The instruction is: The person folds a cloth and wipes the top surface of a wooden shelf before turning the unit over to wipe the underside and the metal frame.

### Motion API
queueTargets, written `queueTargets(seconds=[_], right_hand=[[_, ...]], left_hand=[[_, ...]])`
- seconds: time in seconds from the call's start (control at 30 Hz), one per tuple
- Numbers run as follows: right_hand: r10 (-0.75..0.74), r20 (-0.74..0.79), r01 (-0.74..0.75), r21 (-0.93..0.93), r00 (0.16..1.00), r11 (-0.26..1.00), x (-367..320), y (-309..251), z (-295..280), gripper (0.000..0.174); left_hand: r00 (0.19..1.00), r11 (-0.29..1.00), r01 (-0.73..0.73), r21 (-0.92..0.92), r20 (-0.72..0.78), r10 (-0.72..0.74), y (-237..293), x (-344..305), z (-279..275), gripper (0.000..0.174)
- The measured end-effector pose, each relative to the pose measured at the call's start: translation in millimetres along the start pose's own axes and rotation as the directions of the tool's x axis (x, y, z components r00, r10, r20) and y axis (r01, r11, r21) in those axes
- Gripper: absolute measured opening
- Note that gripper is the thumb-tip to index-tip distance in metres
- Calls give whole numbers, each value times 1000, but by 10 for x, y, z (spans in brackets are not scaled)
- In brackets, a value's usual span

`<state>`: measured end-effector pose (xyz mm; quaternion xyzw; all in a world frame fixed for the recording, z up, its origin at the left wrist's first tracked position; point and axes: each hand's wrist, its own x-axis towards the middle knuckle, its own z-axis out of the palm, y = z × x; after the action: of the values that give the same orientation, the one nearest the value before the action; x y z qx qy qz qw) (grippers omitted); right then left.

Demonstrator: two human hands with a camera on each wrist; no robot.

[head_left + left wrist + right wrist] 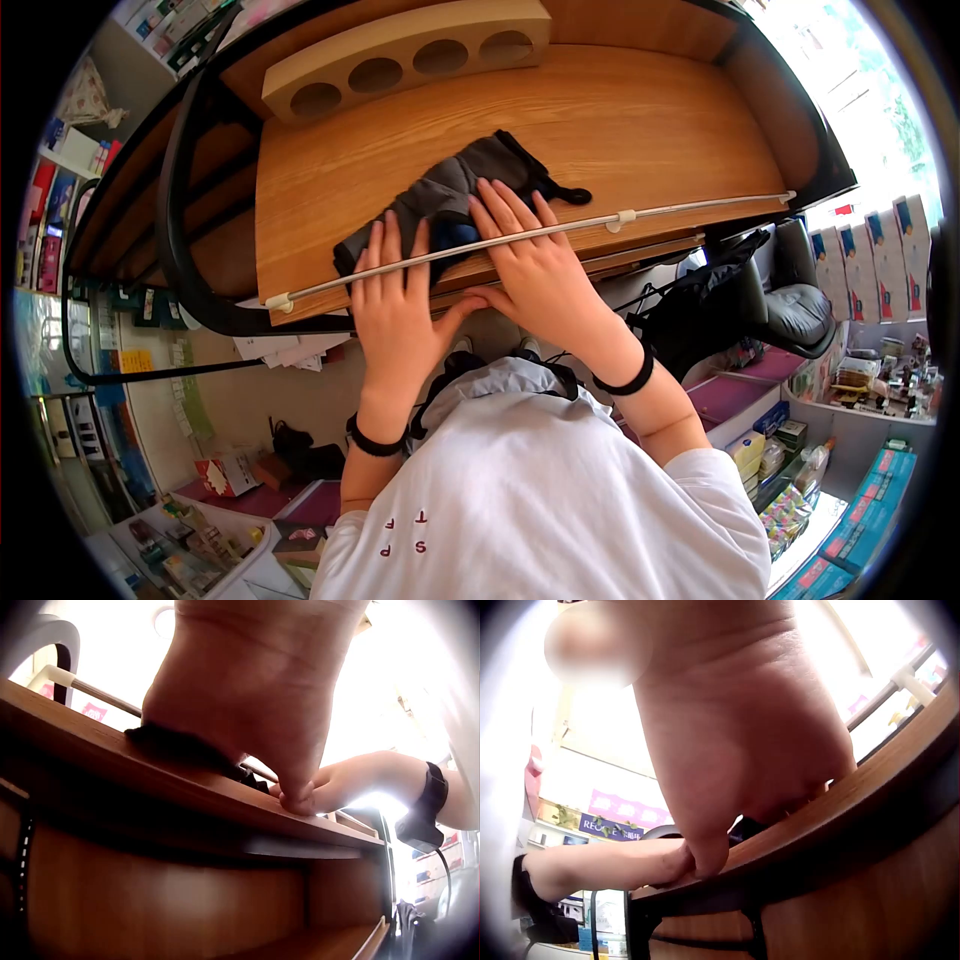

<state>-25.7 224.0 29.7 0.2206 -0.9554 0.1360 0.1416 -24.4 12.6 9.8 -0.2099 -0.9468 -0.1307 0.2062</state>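
Observation:
A folded dark grey cloth item [447,183] with black edging and a short black strap lies on a wooden shelf top [650,120] in the head view. Its exact kind does not show; a blue patch [458,236] is visible between the hands. My left hand [393,315] rests flat over its left part, fingers straight. Flat on its right part lies my right hand [535,265], with fingers extended. Both hands reach over a thin metal rail [690,207]. The thumbs meet near the wood's front edge [225,796], where the wrist views show the palms from below.
A beige holder with round holes [415,62] stands at the back of the shelf. Black tubing [180,210] curves round the left end. A black chair [790,300] is at the right, and shelves of boxed goods [870,510] stand at lower right.

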Motion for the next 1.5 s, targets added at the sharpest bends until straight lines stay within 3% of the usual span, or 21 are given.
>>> queueTargets(seconds=[0.17, 0.33, 0.5, 0.53, 0.6, 0.8, 0.97, 1.1, 1.17, 1.27, 1.37, 1.5], right_hand=[[-32, -62, 36, 74, 998, 997, 135, 48, 103, 98], [9, -61, -6, 48, 998, 999, -107, 45, 47, 88], [105, -87, -96, 108, 991, 990, -433, -63, -134, 66], [174, -184, -142, 173, 968, 975, -480, -78, -83, 56], [208, -248, -174, 152, 946, 973, -616, -39, 19, 55], [357, -478, -330, 144, 802, 933, -818, 113, 15, 69], [322, -437, -353, 11, 840, 936, -795, 154, -53, 67], [240, -345, -167, 227, 907, 959, -722, 111, 9, 58], [206, -376, -106, 270, 903, 957, -671, 37, 72, 53], [177, -382, -52, 315, 907, 948, -667, 32, 82, 47], [185, -374, -32, 379, 909, 925, -717, 106, 90, 55], [221, -398, -82, 338, 890, 938, -919, 204, -8, 44]], left_hand=[[1000, 999, 8, 46, 22, -9, -210, 115, -45, 99], [998, 995, -43, 91, 53, 38, -225, 84, -36, 97], [991, 995, -101, 18, 90, 99, -54, 32, -76, 83], [987, 989, -149, -11, 67, 149, -42, 15, -24, 76], [975, 972, -224, -65, -11, 224, 25, 16, 89, 60], [951, 941, -308, -139, -66, 301, 381, 21, 349, 60], [946, 943, -315, -105, -110, 304, 369, 20, 419, 62], [953, 946, -292, -142, -119, 277, 200, -78, 277, 59], [965, 966, -192, -174, -214, 153, 71, -153, 230, 55], [949, 971, -206, -124, -268, 167, -71, -237, 239, 43], [942, 975, -198, -105, -296, 159, -18, -277, 316, 37], [937, 945, -258, -202, -293, 193, 318, -143, 415, 36]])
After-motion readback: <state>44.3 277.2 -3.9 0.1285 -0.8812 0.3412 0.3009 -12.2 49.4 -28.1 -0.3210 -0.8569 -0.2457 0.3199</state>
